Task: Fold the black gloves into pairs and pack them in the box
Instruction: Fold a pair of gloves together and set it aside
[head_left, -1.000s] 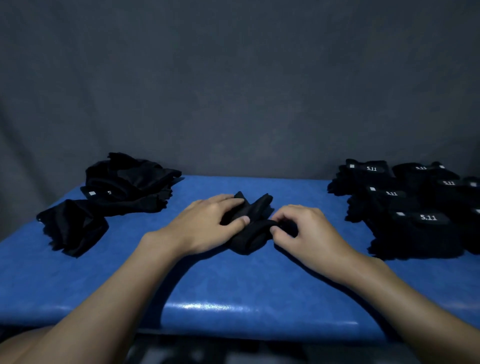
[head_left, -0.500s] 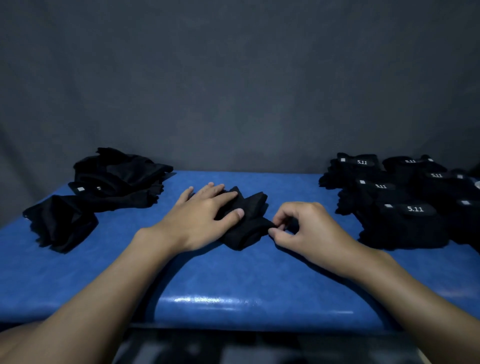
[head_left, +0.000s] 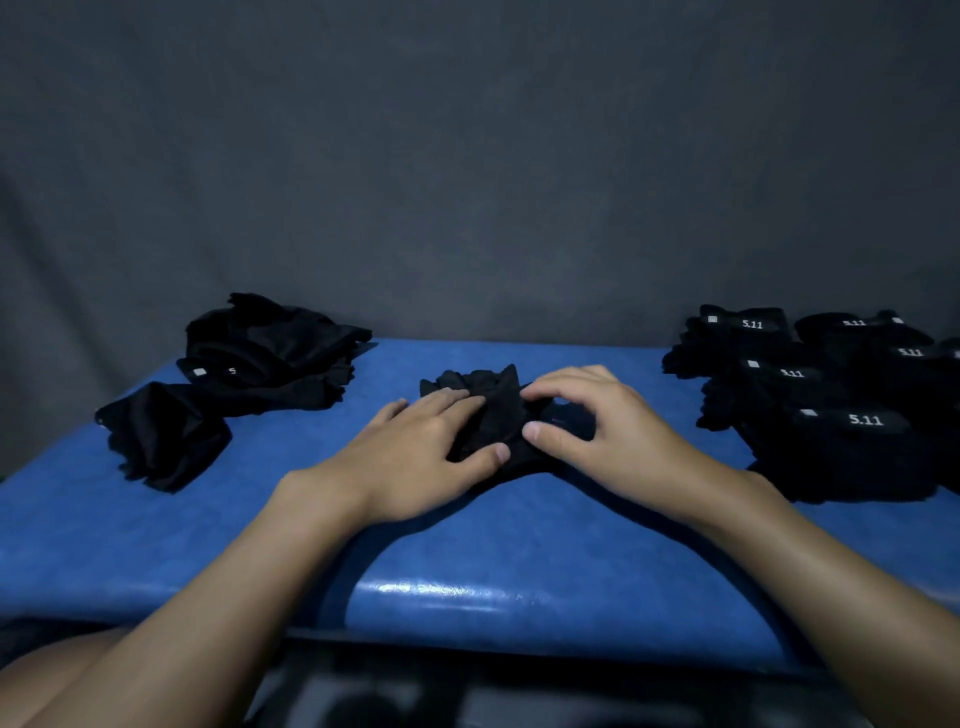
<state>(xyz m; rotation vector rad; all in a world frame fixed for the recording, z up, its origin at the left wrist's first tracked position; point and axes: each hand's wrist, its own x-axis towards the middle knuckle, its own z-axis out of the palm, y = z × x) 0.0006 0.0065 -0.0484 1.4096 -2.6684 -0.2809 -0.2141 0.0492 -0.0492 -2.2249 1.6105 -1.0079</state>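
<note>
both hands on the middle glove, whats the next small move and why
Probably the right hand folds its pinched end of the glove pair over, since the left hand lies flat pinning it and the bundle looks looser than the folded stack at right.

The padded table (head_left: 519, 561) runs across the view, and a cloth backdrop (head_left: 467, 182) hangs behind its far edge. At the middle of the table lies a glove bundle (head_left: 493, 410). The left hand (head_left: 415, 462) rests flat on its left part and the right hand (head_left: 613, 436) pinches its right part, with the two thumbs close together at its near edge. Well to the left, by the far edge, sits a loose heap of gloves (head_left: 270, 353). Just beside it, nearer the front and the table's left end, is a smaller folded piece (head_left: 161, 436). On the right end rests a pile of labelled gloves (head_left: 831, 395), spreading from the far edge forward, apart from the right hand.
</note>
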